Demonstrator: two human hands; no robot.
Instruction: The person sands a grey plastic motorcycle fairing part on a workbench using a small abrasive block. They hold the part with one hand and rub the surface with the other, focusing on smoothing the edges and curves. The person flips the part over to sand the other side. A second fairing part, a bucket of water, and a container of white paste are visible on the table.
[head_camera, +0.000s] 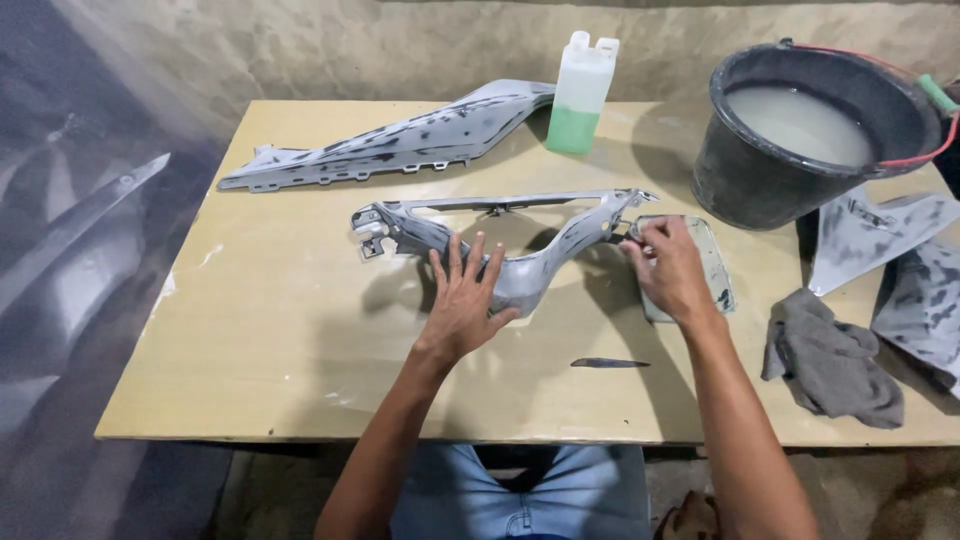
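Long panel (400, 140): grey, primer-mottled, lying at the far left of the table (270, 340), well apart from both hands.
Curved frame panel (520, 270): grey, open in the middle, lying across the table centre, running from left of the left hand to the right hand's fingertips.
Left hand (462, 300): open, fingers spread, palm pressed flat on the lower curve of the frame panel.
Jug (581, 92): translucent white plastic, upright at the far edge behind the frame panel, about a third full of green liquid, capped.
Dark sliver (609, 363): thin, flat on the bare tabletop between the two forearms, untouched.
Right hand (668, 268): fingers curled and pinched at the right tip of the frame panel; what exactly sits between the fingertips too small to tell.
Shallow tray (715, 268): clear, rectangular, rounded corners, under and just beside the right hand; contents not discernible.
Bucket (730, 170): black, red wire handle with green grip, far right, nearly full of cloudy whitish water.
Rag (830, 360): grey, crumpled, near the front right edge.
Smaller panels (900, 250): grey, mottled, overlapping at the right edge beside the bucket.
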